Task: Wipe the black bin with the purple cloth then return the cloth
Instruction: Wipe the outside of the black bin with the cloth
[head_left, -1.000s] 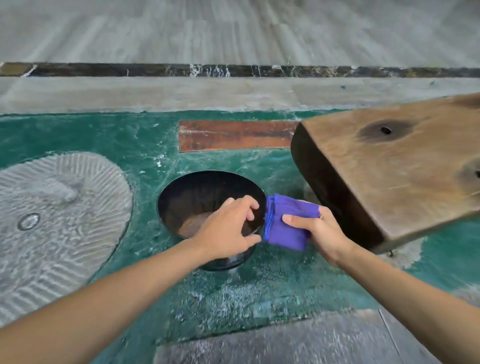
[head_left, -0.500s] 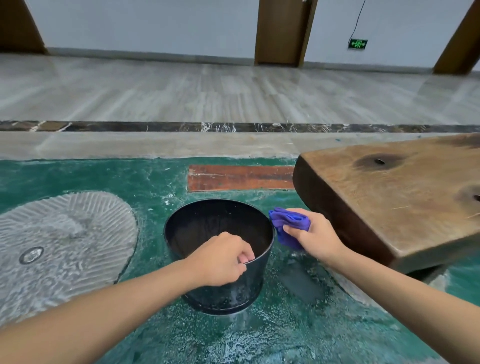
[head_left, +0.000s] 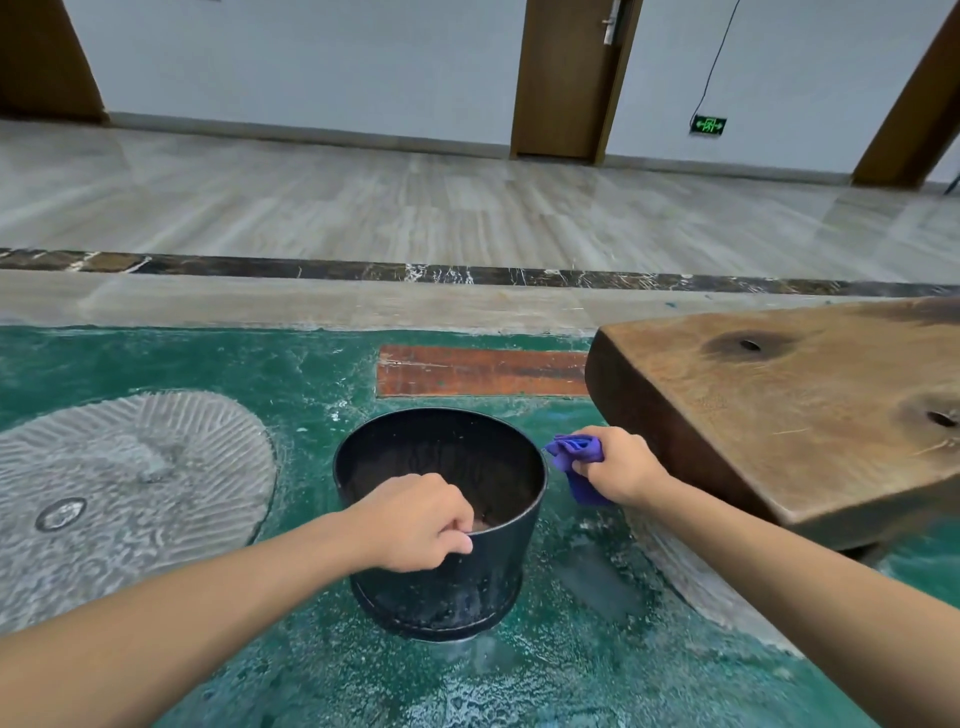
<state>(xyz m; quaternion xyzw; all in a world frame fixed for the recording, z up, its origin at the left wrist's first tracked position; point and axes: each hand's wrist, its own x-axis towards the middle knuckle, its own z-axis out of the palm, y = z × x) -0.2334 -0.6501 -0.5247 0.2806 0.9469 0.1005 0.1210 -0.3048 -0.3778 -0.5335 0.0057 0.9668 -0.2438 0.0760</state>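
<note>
The black bin (head_left: 447, 587) stands upright on the green floor in the middle of the view, round with its mouth open upward. My left hand (head_left: 418, 522) grips the bin's near rim, fingers curled over the edge. My right hand (head_left: 621, 470) holds the bunched purple cloth (head_left: 574, 452) against the outside of the bin's right rim. Part of the cloth hangs below my fist (head_left: 587, 491).
A thick wooden slab bench (head_left: 779, 410) juts in from the right, close behind my right hand. A grey ribbed stone disc (head_left: 130, 483) lies in the floor at left. A reddish-brown strip (head_left: 480, 371) lies beyond the bin. Pale tiled floor and doors sit farther back.
The view has tilted up, showing the room behind. My left hand has slid to the bin's near rim. The cloth has bunched up in my right hand at the right rim.
</note>
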